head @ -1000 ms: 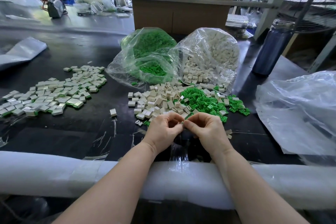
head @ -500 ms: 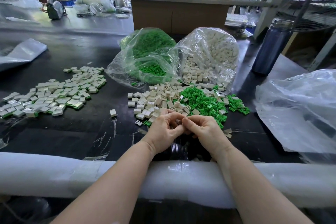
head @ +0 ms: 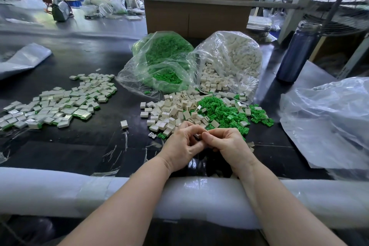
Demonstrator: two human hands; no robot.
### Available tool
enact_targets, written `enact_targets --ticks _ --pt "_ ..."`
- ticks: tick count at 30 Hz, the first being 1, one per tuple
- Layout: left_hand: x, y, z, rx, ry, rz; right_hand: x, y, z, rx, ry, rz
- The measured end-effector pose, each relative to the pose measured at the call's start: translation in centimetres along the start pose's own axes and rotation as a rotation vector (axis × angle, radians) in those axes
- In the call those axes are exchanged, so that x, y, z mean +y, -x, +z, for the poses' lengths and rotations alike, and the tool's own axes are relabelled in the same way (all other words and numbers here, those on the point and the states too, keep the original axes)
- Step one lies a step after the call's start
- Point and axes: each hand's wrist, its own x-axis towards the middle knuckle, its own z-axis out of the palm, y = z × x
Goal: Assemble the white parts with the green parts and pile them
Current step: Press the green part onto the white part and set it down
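My left hand (head: 182,146) and my right hand (head: 229,144) meet fingertip to fingertip just in front of the loose parts. Their curled fingers pinch a small part (head: 197,136) between them; it is almost wholly hidden. Behind the hands lies a heap of loose white parts (head: 173,110) and, to its right, a heap of loose green parts (head: 223,110). A wide spread of assembled white-and-green pieces (head: 60,104) lies on the left of the black table (head: 79,146).
Two open clear bags lie behind the heaps, one of green parts (head: 161,62) and one of white parts (head: 231,60). A dark bottle (head: 297,52) stands at the back right. A large crumpled plastic bag (head: 327,118) fills the right. White foam padding (head: 60,191) runs along the near edge.
Both hands have stayed together at the same spot, with only small finger shifts around the pinched part. The view has drifted slightly.
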Motion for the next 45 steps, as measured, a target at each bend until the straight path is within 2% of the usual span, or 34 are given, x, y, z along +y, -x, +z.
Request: enact_targets --ticks 35,45 --pt "-0.8 -0.28 0.24 -0.035 -0.078 0.046 0.31 -0.09 -0.07 0.046 0.038 -0.022" --pt "-0.58 -0.23 0.06 -0.02 -0.019 0.034 0.23 -0.06 0.01 0.015 0.016 -0.039"
